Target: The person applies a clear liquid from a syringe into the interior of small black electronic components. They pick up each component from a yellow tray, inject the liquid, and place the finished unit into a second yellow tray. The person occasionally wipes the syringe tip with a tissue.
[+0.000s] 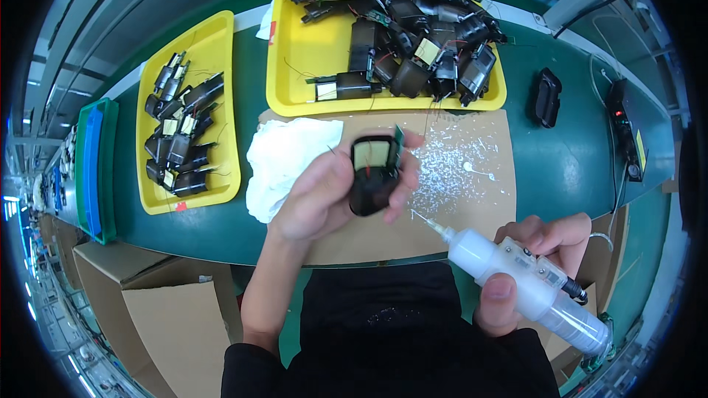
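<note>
My left hand (317, 195) grips a black plastic housing (375, 190) with a pale yellow pad inside its open end and a strip of green circuit board at its edge. In my right hand (535, 265) is a white glue dispenser (509, 273), a fat syringe with a clear rear part and a lever on its side. Its thin needle tip points up and left toward the housing, apart from it. Beneath both lies a brown cardboard sheet (483, 210) spattered with white specks. Beside my left hand, a crumpled white cloth (287, 158) rests on the sheet's left part.
A large yellow tray (310, 107) at the back is heaped with similar black housings (413, 77); a smaller yellow tray (228, 169) at left holds several more. Right of the cardboard are a lone black part (546, 98) and a black box with a red light (625, 129). Green and blue bins (96, 169) stand far left.
</note>
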Available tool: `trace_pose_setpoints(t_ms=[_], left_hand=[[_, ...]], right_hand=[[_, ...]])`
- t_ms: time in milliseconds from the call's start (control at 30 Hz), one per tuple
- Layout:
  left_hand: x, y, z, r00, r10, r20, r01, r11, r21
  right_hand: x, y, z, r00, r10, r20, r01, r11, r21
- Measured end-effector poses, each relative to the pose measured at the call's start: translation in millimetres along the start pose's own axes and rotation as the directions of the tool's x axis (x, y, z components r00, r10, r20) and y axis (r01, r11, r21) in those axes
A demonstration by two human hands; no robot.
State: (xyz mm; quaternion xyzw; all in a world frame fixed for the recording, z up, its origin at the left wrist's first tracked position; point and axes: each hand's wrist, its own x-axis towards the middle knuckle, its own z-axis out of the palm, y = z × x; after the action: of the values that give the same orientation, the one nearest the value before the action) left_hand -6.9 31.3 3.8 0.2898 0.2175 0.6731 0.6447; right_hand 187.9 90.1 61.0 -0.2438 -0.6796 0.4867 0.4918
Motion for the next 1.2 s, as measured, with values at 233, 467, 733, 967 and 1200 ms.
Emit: trace_pose_setpoints(t_ms=[233,467,733,967,1200], left_hand=[[-2,-4,4,0.986,-0.144,0.086,0.135,0.986,0.102],[3,-6,0,0.967,-0.122,0.225,0.16,0.974,-0.158],[2,-1,7,0.99,-0.14,0.023,0.139,0.989,0.054],[4,2,5,0.979,-0.175,-0.105,0.193,0.959,0.209],[5,-11,-1,0.998,-0.053,0.04,0.043,0.976,0.214]], right_hand=[[-2,-2,2,0.996,0.038,0.076,-0.034,0.998,-0.059],[-4,-2,3,0.998,0.034,0.057,-0.027,0.992,-0.124],[-7,-2,1,1.0,-0.016,0.023,0.019,0.991,-0.135],[-9,-5,-5,0.999,0.037,0.02,-0.038,0.999,0.031],[-8,-6,-2,0.999,0.041,0.032,-0.043,0.997,0.061]])
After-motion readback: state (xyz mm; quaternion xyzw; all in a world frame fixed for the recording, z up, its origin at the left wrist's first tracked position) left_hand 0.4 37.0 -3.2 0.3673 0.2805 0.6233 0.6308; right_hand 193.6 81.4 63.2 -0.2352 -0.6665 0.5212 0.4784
